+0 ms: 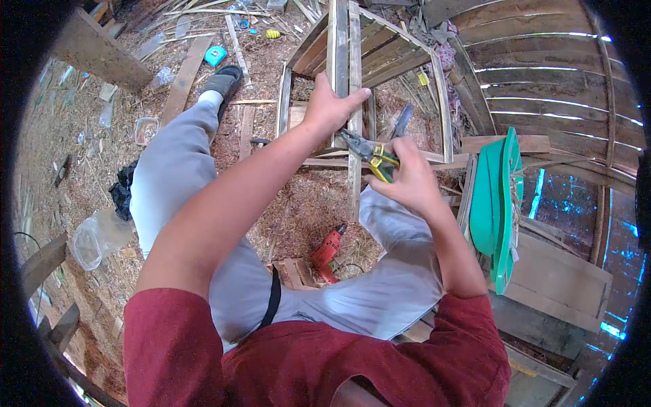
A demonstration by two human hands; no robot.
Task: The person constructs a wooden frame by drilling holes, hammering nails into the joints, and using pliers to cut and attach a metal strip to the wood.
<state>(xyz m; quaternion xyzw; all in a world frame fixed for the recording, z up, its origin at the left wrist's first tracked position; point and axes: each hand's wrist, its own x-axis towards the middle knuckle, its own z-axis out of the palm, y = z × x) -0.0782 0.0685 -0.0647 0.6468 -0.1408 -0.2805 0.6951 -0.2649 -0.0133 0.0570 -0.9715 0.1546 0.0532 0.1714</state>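
My left hand [330, 107] is wrapped round two upright wooden slats [354, 47] of a wooden frame [439, 88], thumb pointing right. In my right hand [412, 175] is a pair of pliers [380, 160] with yellow and dark green handles. The jaws point left and meet the lower part of the slats, just below my left hand. Whether they grip anything there is too small to tell. Behind the right hand a grey blade-like piece [401, 121] stands tilted. A red power drill [327, 256] lies on the ground between my legs.
A green plastic basin [491, 203] stands on edge at the right, by a slatted wooden wall [542, 81]. On the wood-chip floor at upper left lie a turquoise tape measure [215, 55] and boards [186, 81]. A clear plastic container [88, 243] lies at far left.
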